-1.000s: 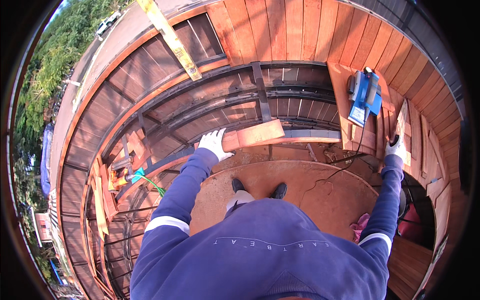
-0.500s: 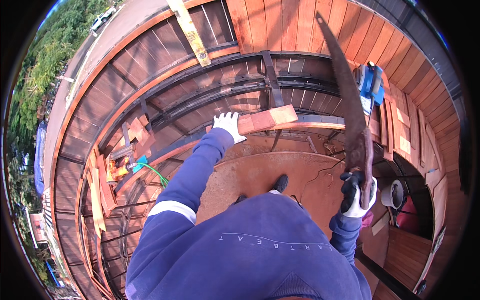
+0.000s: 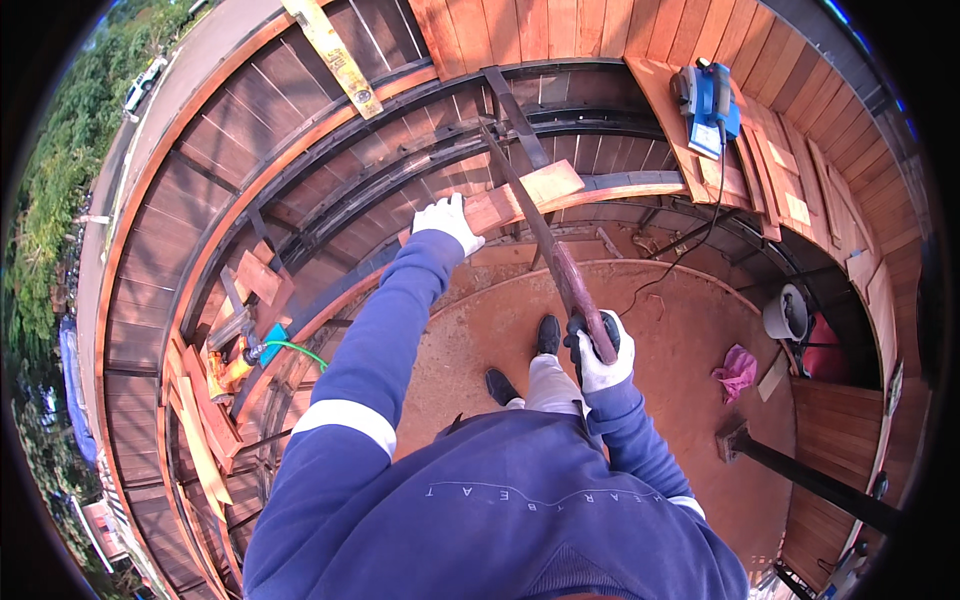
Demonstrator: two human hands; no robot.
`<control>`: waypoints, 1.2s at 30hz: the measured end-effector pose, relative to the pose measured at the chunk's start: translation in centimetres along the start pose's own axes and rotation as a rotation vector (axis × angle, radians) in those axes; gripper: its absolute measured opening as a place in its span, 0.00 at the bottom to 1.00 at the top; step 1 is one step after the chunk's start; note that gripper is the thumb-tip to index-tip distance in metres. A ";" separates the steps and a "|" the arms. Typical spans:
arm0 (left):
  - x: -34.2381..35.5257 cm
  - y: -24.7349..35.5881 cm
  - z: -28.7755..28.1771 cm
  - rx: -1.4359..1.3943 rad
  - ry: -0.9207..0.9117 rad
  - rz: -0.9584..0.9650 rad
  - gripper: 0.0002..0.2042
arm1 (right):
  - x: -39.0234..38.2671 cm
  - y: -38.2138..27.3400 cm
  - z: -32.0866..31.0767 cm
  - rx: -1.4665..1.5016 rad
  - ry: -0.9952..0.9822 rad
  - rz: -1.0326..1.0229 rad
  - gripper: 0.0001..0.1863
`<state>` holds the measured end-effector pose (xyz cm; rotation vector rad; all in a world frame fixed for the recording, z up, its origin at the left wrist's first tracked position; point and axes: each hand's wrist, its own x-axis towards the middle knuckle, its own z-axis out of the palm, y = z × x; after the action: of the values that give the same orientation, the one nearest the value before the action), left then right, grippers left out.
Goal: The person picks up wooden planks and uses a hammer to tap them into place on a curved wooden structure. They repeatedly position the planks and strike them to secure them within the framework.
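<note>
My left hand [image 3: 449,220], in a white glove, presses down on a short reddish wooden board [image 3: 522,198] that lies across the curved metal frame. My right hand [image 3: 600,355], also gloved, grips the handle of a long handsaw [image 3: 540,235]. The saw blade runs up and to the left from my hand, and its far part crosses over the board. My two dark shoes [image 3: 522,362] stand on the round reddish floor [image 3: 680,340] below.
A blue electric planer [image 3: 706,103] rests on planks at the upper right, its cord trailing down. A yellow level [image 3: 335,55] lies at the top. Offcuts and an orange tool [image 3: 232,365] sit at left. A pink rag [image 3: 737,370] and a white bucket [image 3: 787,312] are at right.
My right hand left the planks at right, picked up the saw, and has swung its blade left and down onto the board. My left hand has stayed on the board.
</note>
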<state>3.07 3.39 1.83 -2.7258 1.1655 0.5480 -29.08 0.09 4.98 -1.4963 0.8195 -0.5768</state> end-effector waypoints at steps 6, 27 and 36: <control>0.1 -0.3 0.8 0.015 0.093 0.026 0.44 | -1.4 -0.4 0.4 -0.028 -0.026 0.042 0.09; 0.0 0.0 -0.5 0.029 -0.047 -0.043 0.47 | -0.8 -2.6 -0.8 -0.194 -0.141 -0.104 0.07; 0.2 0.8 -0.3 0.025 0.037 0.008 0.45 | 4.2 -1.5 2.4 0.114 -0.121 0.046 0.06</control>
<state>2.64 2.61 2.05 -2.7223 1.1838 0.4830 -24.41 -1.64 5.70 -1.3908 0.7144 -0.4857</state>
